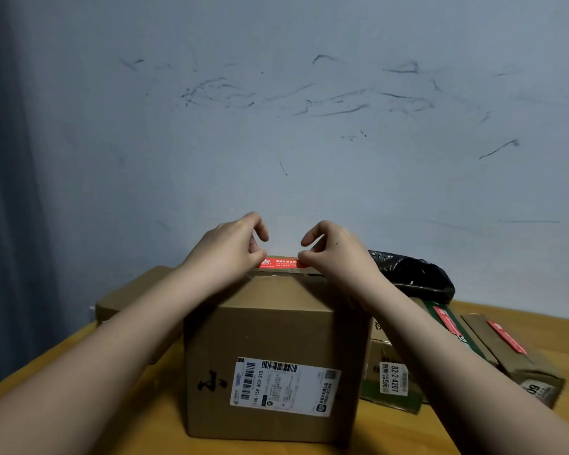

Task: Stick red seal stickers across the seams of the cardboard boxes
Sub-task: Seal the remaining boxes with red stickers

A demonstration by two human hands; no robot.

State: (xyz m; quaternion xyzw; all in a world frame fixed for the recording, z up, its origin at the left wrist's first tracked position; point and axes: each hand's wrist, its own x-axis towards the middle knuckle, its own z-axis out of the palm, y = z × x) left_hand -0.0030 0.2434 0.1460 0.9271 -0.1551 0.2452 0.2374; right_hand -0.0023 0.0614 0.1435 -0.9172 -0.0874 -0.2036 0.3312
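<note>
The red seal sticker (281, 262), pinched at its ends by left hand (230, 247) and right hand (334, 249), should be pressed flat across the cardboard box (276, 356) seam.

bare forearms (138, 349); no sleeves

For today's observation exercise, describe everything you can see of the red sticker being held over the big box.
The red sticker is a narrow glossy strip with small white print and a logo near its left end. It lies flat and level at the far top edge of the big cardboard box, pinched by the left hand and the right hand, which cover its ends.
</note>
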